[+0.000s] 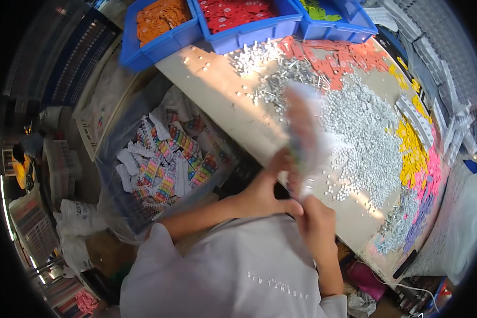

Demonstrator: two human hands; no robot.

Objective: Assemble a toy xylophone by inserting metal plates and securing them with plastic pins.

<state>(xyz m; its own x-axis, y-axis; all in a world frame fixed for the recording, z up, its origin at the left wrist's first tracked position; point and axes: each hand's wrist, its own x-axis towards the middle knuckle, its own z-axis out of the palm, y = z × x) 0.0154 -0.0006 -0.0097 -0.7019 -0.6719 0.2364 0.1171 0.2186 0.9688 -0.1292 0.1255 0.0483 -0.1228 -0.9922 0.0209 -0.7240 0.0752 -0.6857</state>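
Both my hands are in front of my grey shirt at the table's near edge. Between them a clear plastic bag (308, 124) stands upright, smeared by motion, with something multicoloured inside that I cannot make out. My left hand (265, 191) closes on the bag's lower left side, its thumb reaching toward the right hand. At the bag's bottom end my right hand (317, 216) is closed in a grip. Just beyond and right of the bag lies a wide spread of small light-grey round pieces (360, 138).
Blue bins hold orange (161, 21), red (233, 13) and green (323, 10) flat pieces. Metal pins (286, 79), coral pieces (344, 61) and yellow pieces (412, 153) lie on the table (217, 100). At left, a plastic-lined crate (108, 185) holds colourful packed strips (164, 164).
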